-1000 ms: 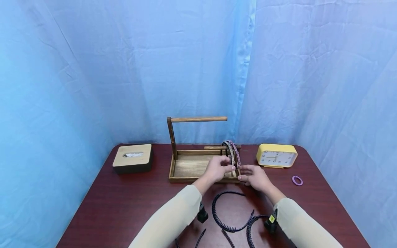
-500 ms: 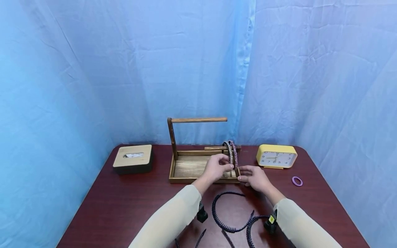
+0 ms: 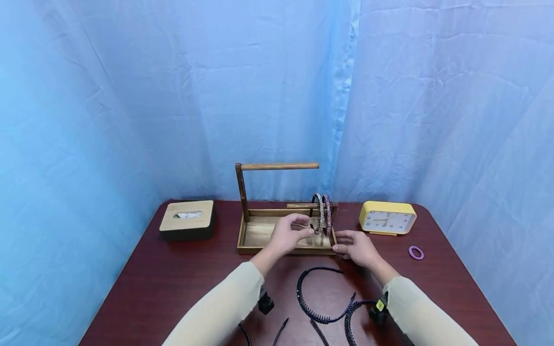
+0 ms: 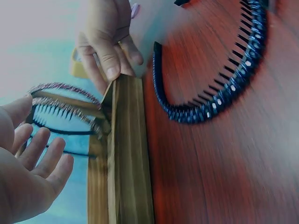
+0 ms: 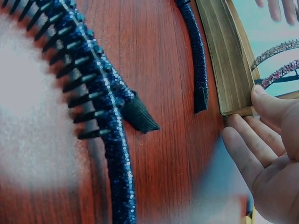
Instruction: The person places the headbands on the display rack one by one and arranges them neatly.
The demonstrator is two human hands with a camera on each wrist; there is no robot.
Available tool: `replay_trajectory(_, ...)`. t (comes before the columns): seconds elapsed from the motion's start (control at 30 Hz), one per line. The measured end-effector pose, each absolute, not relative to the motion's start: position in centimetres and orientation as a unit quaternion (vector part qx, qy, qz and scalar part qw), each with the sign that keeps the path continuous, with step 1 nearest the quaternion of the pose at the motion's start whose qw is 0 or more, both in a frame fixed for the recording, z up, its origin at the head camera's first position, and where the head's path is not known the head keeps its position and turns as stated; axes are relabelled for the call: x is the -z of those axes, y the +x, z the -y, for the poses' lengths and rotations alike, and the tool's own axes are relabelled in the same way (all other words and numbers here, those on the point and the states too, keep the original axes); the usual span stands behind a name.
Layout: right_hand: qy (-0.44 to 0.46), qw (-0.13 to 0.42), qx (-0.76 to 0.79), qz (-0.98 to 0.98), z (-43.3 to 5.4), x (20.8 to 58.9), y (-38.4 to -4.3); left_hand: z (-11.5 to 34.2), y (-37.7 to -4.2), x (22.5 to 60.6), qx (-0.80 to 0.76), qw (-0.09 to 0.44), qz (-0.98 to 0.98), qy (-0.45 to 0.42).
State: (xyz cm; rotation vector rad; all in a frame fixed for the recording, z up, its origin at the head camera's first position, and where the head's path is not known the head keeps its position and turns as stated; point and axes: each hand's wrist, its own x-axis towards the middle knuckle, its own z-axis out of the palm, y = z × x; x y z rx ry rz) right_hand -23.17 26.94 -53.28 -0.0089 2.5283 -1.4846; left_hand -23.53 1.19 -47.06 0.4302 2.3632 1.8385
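Note:
Two headbands hang over the short lower bar of a wooden stand (image 3: pixel 242 235): a silver glittery headband (image 3: pixel 321 216) and, to its right, a pink glittery headband (image 3: pixel 328 218). My left hand (image 3: pixel 287 234) is just left of them, over the stand's tray, with fingers spread and nothing held. In the left wrist view, that hand (image 4: pixel 37 172) shows loosely bent fingers below the headbands. My right hand (image 3: pixel 357 247) holds the stand's front right corner. The right wrist view shows the thumb (image 5: pixel 266 105) at the corner's edge and the fingers against the end wall.
Several dark combed headbands lie on the table in front, including one dark blue headband (image 3: pixel 303 300) close to the stand. A tissue box (image 3: pixel 187 221) sits at the left. A yellow clock (image 3: pixel 386 217) and a purple ring (image 3: pixel 416 253) are at the right. The stand's long upper bar (image 3: pixel 279 166) reaches rightward.
The pink headband has straightened from a slant and stands closer to the silver one. My left hand has let go and drawn back to the left. My right hand has stayed at the corner.

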Motion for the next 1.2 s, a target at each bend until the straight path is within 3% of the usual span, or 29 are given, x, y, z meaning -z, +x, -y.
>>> replay_trajectory(0.33, -0.007, 0.107, 0.502, -0.858, -27.3, 53.5, -23.3, 7.2, -20.4, 46.6, -0.566, 0.031, -0.809, 0.155)
replay_trajectory(0.67, -0.021, 0.109, 0.494, -0.862, -27.4, 53.3, -23.7, 14.5, -14.4, 48.7, -0.530, 0.103, -0.825, 0.165)
replay_trajectory(1.03, -0.022, 0.117, 0.486, -0.866, -27.4, 53.0, -23.8, 18.7, -8.8, 50.0, -0.529, 0.162, -0.810, 0.193)
replay_trajectory(1.2, -0.021, 0.119, 0.482, -0.868, -27.5, 53.1, -23.9, 20.0, -6.8, 50.4, -0.534, 0.214, -0.792, 0.206)
